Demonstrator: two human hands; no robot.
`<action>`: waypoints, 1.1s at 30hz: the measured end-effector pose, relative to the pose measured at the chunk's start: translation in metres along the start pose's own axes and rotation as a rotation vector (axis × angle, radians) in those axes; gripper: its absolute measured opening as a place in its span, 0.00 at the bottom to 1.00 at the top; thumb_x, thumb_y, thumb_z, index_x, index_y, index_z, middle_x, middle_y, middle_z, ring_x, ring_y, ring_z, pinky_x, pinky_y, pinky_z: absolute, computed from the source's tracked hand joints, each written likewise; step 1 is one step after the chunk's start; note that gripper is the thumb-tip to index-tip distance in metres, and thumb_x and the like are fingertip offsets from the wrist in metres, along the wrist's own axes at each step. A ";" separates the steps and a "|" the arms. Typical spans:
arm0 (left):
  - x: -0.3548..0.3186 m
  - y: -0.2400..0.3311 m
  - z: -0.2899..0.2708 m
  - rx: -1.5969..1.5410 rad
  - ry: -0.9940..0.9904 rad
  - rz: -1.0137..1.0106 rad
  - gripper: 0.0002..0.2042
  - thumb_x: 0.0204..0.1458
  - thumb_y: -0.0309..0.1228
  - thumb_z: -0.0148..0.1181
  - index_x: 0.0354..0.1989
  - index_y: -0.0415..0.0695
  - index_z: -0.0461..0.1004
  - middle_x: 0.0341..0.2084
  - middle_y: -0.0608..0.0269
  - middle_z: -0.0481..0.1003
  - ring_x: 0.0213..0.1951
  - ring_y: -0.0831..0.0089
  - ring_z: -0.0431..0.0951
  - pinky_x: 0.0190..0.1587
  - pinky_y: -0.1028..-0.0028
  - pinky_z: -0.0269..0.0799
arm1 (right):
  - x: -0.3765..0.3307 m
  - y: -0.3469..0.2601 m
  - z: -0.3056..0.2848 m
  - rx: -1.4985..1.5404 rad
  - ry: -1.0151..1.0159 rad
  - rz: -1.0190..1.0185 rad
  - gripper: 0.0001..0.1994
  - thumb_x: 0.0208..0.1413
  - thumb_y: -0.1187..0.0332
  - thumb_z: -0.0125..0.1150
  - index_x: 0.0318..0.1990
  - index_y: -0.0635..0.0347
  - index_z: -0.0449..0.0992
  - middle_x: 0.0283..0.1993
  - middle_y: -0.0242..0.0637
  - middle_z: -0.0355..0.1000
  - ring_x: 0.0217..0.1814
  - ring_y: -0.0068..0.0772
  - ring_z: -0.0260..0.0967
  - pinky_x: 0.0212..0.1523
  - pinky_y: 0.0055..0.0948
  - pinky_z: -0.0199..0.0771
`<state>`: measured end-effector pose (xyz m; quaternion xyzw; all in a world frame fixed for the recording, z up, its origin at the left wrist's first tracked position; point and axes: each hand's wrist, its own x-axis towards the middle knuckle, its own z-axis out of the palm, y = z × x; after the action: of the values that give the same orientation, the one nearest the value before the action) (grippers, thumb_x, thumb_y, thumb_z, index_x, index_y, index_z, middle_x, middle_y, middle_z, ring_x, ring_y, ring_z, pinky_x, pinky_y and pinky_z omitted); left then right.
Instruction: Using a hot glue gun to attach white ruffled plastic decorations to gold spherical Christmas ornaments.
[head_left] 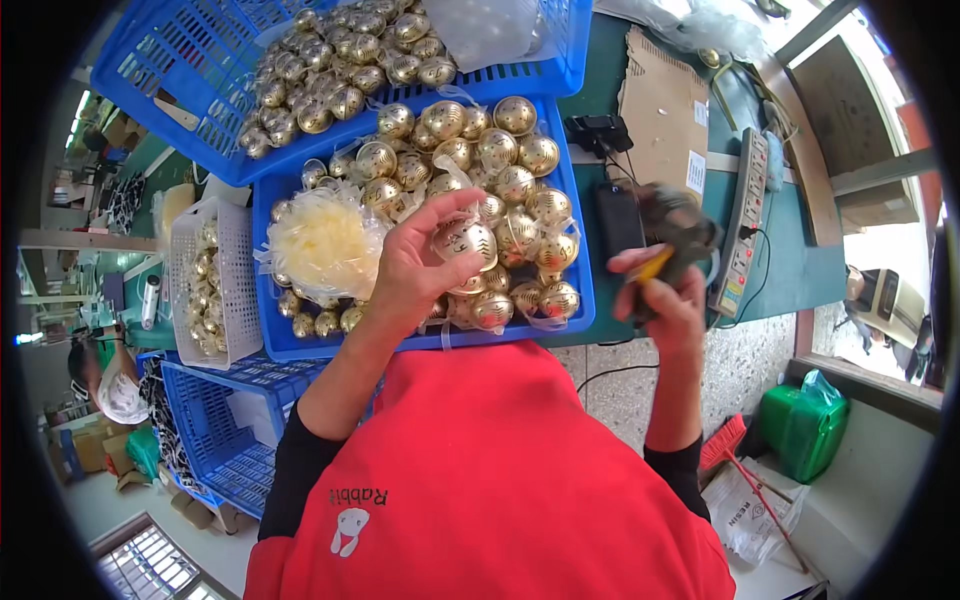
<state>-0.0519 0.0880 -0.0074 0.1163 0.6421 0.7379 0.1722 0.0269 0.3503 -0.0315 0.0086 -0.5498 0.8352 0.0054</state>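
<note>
My left hand [405, 275] pinches a gold ball ornament [462, 243] with dark markings between thumb and fingers, above a shallow blue tray [585, 318]. Under and around it, the tray holds many more gold balls [516, 185], several with clear plastic film on them. To the left in the same tray lies a bunch of pale, translucent plastic strips [322, 240]. My right hand [668, 305], off the tray's right side, is wrapped round a dark hand tool [682, 225] with a yellow part. Motion blurs the tool, so its exact kind is unclear.
A blue slatted crate [165, 75] with more gold balls overlaps the tray's far edge. A white basket [182, 300] of balls stands at the left. On the green table at the right are a black device [618, 215], cardboard [658, 110] and a corded power strip [742, 220].
</note>
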 end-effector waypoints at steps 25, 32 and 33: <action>-0.063 0.016 -0.092 -0.173 -0.001 0.061 0.27 0.38 0.19 0.61 0.52 0.39 0.65 0.50 0.63 0.66 0.50 0.77 0.64 0.52 0.77 0.62 | 0.006 0.035 0.143 0.304 -0.161 0.136 0.41 0.34 0.77 0.61 0.61 0.64 0.48 0.48 0.47 0.63 0.37 0.25 0.63 0.30 0.27 0.68; -0.063 0.022 -0.105 0.008 -0.010 0.191 0.28 0.38 0.20 0.61 0.53 0.41 0.64 0.52 0.63 0.62 0.51 0.76 0.64 0.53 0.77 0.61 | -0.002 0.030 0.157 0.269 -0.123 0.103 0.24 0.49 0.69 0.55 0.52 0.74 0.60 0.48 0.53 0.66 0.15 0.25 0.62 0.13 0.20 0.61; -0.064 0.024 -0.104 0.062 -0.005 0.202 0.28 0.38 0.20 0.61 0.53 0.41 0.64 0.52 0.63 0.61 0.51 0.76 0.64 0.54 0.78 0.62 | -0.003 0.029 0.162 0.162 -0.107 0.081 0.23 0.50 0.70 0.54 0.51 0.74 0.60 0.46 0.52 0.67 0.15 0.25 0.63 0.14 0.19 0.60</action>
<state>-0.0373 -0.0349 0.0040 0.1875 0.6492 0.7310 0.0947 0.0309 0.1897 0.0060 0.0315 -0.4799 0.8748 -0.0588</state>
